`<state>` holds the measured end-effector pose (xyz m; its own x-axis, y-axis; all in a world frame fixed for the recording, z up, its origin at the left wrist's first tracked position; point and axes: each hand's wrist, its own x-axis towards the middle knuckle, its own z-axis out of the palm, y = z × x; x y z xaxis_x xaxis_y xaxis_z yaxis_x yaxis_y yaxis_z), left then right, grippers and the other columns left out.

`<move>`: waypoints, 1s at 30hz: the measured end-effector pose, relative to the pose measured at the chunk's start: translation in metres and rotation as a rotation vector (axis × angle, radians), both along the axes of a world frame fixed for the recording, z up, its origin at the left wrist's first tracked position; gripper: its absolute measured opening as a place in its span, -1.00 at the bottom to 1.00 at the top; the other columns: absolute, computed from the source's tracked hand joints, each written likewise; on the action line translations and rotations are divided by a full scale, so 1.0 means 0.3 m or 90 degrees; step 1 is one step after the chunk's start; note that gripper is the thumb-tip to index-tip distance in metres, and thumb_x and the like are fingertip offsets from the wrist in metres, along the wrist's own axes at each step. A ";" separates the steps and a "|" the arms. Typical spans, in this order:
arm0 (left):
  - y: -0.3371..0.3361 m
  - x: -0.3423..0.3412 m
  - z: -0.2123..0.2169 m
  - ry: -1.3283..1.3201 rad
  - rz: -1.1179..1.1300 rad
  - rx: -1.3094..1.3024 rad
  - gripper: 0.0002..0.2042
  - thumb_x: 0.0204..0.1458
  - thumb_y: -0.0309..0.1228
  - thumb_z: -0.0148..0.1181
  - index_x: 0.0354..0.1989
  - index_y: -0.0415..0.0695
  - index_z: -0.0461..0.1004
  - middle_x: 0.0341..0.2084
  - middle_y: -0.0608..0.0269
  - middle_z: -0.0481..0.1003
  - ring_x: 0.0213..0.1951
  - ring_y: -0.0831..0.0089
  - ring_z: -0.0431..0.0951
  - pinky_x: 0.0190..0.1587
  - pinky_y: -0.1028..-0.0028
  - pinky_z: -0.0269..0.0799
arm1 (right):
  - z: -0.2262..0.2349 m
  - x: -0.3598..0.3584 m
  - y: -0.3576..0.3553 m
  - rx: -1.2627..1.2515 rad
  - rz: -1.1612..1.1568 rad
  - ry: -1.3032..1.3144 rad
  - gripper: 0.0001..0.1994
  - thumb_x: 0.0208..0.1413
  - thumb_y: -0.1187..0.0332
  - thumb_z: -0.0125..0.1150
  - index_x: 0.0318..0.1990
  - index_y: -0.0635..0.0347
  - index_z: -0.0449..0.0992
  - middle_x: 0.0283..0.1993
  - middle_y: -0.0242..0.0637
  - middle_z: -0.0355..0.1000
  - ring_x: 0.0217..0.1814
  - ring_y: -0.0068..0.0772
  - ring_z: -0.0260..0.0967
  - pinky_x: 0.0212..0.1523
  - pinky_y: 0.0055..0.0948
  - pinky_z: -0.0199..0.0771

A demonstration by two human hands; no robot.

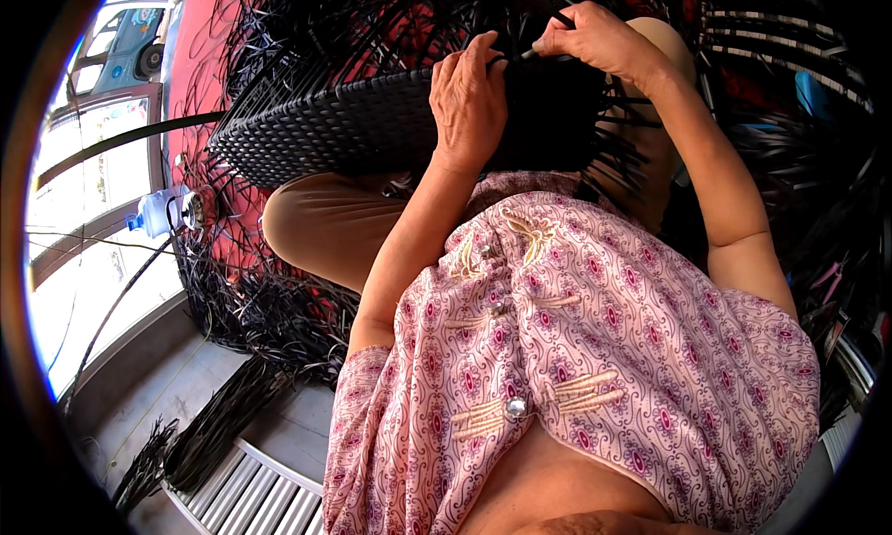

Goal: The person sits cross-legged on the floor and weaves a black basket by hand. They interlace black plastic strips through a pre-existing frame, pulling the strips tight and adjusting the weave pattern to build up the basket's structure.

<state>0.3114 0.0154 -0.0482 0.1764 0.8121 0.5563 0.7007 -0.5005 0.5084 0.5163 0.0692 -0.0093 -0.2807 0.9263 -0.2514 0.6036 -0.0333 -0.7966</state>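
Observation:
A black woven basket (344, 131), made of flat plastic-like strips, lies across my lap, with many unwoven strip ends (316, 33) fanning out from its far edge. My left hand (469, 103) is closed over that edge near its middle, fingers curled onto the weave. To the right and slightly farther off, my right hand (599, 42) pinches a black strip (564, 20) between thumb and fingers just above the edge. The exact spot where this strip meets the weave is hard to make out against the dark background.
Loose black strips (251, 303) heap over the red floor covering (195, 33) around my crossed legs. A clear blue bottle (158, 214) lies at the left by a bright glazed doorway (102, 163). A white slatted piece (246, 488) stands at the lower left.

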 end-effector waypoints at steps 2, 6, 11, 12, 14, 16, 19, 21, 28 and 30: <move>0.000 0.009 -0.002 0.010 0.015 -0.003 -0.74 0.10 -0.50 0.18 -0.02 -0.11 0.48 -0.33 0.26 0.59 -0.24 0.25 0.54 -0.12 0.31 0.40 | 0.037 -0.012 -0.004 0.026 0.038 -0.039 -0.73 0.02 0.21 0.32 -0.38 0.30 0.60 -0.47 -0.24 0.57 -0.39 -0.39 0.54 -0.26 -0.32 0.48; 0.011 0.007 -0.022 0.062 0.014 0.051 -0.83 0.14 -0.48 0.13 -0.11 -0.10 0.54 -0.37 0.23 0.56 -0.26 0.22 0.52 -0.12 0.29 0.39 | 0.047 -0.021 -0.024 0.121 0.061 -0.104 -0.73 0.00 0.17 0.35 -0.39 0.23 0.60 -0.52 -0.20 0.53 -0.42 -0.29 0.52 -0.28 -0.29 0.47; 0.006 0.007 -0.013 0.021 0.003 0.050 -0.85 0.15 -0.49 0.11 -0.15 -0.11 0.56 -0.38 0.21 0.55 -0.27 0.20 0.51 -0.13 0.28 0.40 | 0.065 -0.025 -0.055 0.079 0.049 -0.126 -0.76 0.05 0.22 0.31 -0.37 0.26 0.59 -0.54 -0.30 0.46 -0.47 -0.45 0.38 -0.34 -0.39 0.40; 0.004 0.007 -0.011 0.016 0.001 0.047 -0.85 0.15 -0.49 0.11 -0.15 -0.11 0.56 -0.37 0.20 0.55 -0.27 0.20 0.51 -0.13 0.28 0.40 | 0.066 -0.025 -0.058 0.054 0.041 -0.128 -0.78 0.06 0.26 0.30 -0.36 0.27 0.58 -0.56 -0.37 0.43 -0.49 -0.57 0.32 -0.39 -0.44 0.36; 0.003 0.002 -0.010 0.016 -0.003 0.050 -0.84 0.14 -0.50 0.11 -0.14 -0.11 0.56 -0.37 0.21 0.56 -0.27 0.20 0.52 -0.13 0.29 0.40 | 0.060 -0.026 -0.061 0.037 0.039 -0.123 -0.76 0.06 0.25 0.29 -0.37 0.28 0.57 -0.56 -0.36 0.42 -0.49 -0.56 0.30 -0.38 -0.43 0.35; 0.003 -0.013 -0.019 0.010 -0.015 0.055 -0.82 0.12 -0.52 0.13 -0.13 -0.11 0.56 -0.35 0.21 0.57 -0.26 0.21 0.53 -0.12 0.30 0.41 | 0.065 -0.037 -0.063 0.016 0.035 -0.135 -0.75 0.05 0.24 0.29 -0.37 0.29 0.56 -0.56 -0.36 0.41 -0.48 -0.56 0.30 -0.37 -0.43 0.36; -0.004 -0.027 -0.028 -0.003 -0.042 0.063 -0.78 0.08 -0.57 0.16 -0.10 -0.12 0.56 -0.31 0.21 0.59 -0.22 0.24 0.55 -0.09 0.31 0.42 | 0.042 -0.030 -0.071 0.036 0.030 -0.142 -0.76 0.05 0.25 0.27 -0.38 0.30 0.54 -0.57 -0.34 0.39 -0.49 -0.54 0.29 -0.37 -0.41 0.34; -0.010 -0.039 -0.028 -0.006 -0.061 0.065 -0.76 0.06 -0.59 0.18 -0.08 -0.13 0.56 -0.27 0.20 0.61 -0.18 0.25 0.57 -0.05 0.32 0.43 | 0.045 -0.030 -0.088 0.040 0.027 -0.139 -0.76 0.05 0.26 0.26 -0.38 0.30 0.54 -0.58 -0.34 0.38 -0.51 -0.53 0.26 -0.38 -0.40 0.32; -0.042 -0.071 -0.057 0.032 -0.129 0.093 -0.63 0.02 -0.58 0.22 0.05 -0.15 0.47 -0.06 0.17 0.56 0.06 0.23 0.52 0.16 0.24 0.35 | 0.066 -0.047 -0.187 0.128 0.017 -0.188 -0.77 0.11 0.26 0.25 -0.39 0.28 0.54 -0.55 -0.22 0.45 -0.50 -0.32 0.40 -0.36 -0.32 0.39; -0.066 -0.083 -0.096 0.087 -0.144 0.088 -0.51 0.01 -0.56 0.23 0.17 -0.14 0.37 0.06 0.17 0.51 0.16 0.21 0.46 0.23 0.19 0.27 | 0.060 -0.048 -0.227 0.178 0.026 -0.186 -0.77 0.13 0.27 0.25 -0.41 0.27 0.54 -0.55 -0.17 0.44 -0.49 -0.24 0.42 -0.37 -0.27 0.38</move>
<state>0.2864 -0.0044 -0.0771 0.4246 0.6616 0.6181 0.6209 -0.7096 0.3330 0.5020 0.0011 0.0086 -0.2720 0.9600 -0.0668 0.8027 0.1881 -0.5659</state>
